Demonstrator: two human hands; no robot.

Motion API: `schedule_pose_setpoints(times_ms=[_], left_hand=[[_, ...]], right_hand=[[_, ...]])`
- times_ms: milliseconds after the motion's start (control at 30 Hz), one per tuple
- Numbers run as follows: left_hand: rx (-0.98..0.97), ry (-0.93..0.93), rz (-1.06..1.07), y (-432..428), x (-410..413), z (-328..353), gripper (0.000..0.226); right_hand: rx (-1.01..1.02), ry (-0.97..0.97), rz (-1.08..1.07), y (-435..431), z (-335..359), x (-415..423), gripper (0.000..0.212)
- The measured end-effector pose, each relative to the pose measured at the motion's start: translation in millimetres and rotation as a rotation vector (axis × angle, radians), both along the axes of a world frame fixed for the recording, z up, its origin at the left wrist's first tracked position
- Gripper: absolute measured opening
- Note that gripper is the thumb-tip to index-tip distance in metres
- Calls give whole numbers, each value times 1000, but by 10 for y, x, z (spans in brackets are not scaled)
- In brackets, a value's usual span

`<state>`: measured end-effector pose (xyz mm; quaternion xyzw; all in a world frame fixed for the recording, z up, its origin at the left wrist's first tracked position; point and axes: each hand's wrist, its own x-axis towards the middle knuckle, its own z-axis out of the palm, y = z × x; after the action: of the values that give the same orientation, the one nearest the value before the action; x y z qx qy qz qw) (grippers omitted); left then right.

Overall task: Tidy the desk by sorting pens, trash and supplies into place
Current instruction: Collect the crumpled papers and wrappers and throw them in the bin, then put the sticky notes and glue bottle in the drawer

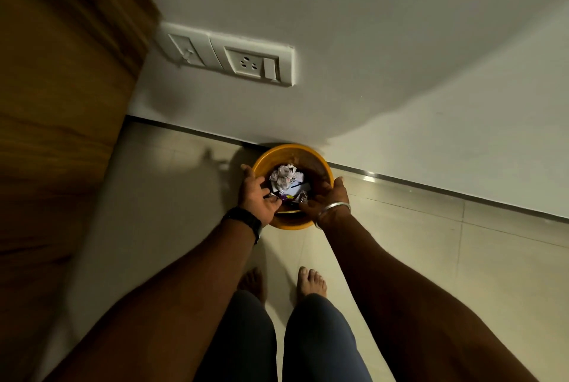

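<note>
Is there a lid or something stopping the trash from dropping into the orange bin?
No. The orange bin has no lid on, and its mouth is open. The left hand and right hand are right above it, and crumpled paper already lies inside.

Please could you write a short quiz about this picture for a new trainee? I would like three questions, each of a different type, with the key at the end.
1. True or false: the orange bin stands on a desk.
2. Which wrist carries the black watch? A) left B) right C) neither
3. Fill in: the pale thing lying on top inside the bin is crumpled ____.

Key
1. False: it stands on the floor.
2. A
3. paper
</note>
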<state>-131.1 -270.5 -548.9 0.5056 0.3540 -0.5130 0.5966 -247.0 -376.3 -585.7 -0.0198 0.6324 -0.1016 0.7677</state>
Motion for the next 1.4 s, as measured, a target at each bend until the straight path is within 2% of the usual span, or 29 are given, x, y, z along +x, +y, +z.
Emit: schedule_pose_setpoints(times_ms=[67, 167, 267, 367, 400, 533, 733, 833, 933, 1100, 1233, 1400], left_hand=[[-6, -11, 0, 64, -20, 193, 91], [-11, -30, -8, 182, -79, 640, 86], [-39, -58, -14, 325, -143, 1198, 84], [-57, -114, -15, 484, -211, 1862, 79], [-63, -143, -15, 541, -237, 2107, 78], [-68, -275, 0, 831, -330, 3067, 75], [-51, -510, 86, 1298, -372, 4271, 62], [-26, -625, 173, 1636, -370, 4651, 64], [7, -681, 259, 1906, -291, 4920, 63], [143, -760, 502, 2652, -287, 5238, 45], [252, -830, 624, 3260, -340, 5264, 10], [381, -913, 683, 3934, -502, 5226, 9]], right_hand=[[-20, 10, 39, 35, 176, -49, 81], [-55, -18, 68, 108, 697, -74, 61], [-71, 0, 124, 196, 1274, -57, 53], [-140, -24, 246, 286, 1868, -56, 71], [-150, -56, 294, 334, 2133, -41, 73], [-256, -121, 415, 562, 3305, 85, 45], [-482, -264, 619, 940, 4596, 378, 45], [-586, -369, 749, 1200, 5096, 576, 38], [-680, -482, 831, 1409, 5363, 795, 31], [-752, -616, 998, 2059, 5712, 1106, 34], [-790, -687, 1147, 2683, 5845, 1290, 25], [-801, -760, 1283, 3465, 5923, 1374, 19]])
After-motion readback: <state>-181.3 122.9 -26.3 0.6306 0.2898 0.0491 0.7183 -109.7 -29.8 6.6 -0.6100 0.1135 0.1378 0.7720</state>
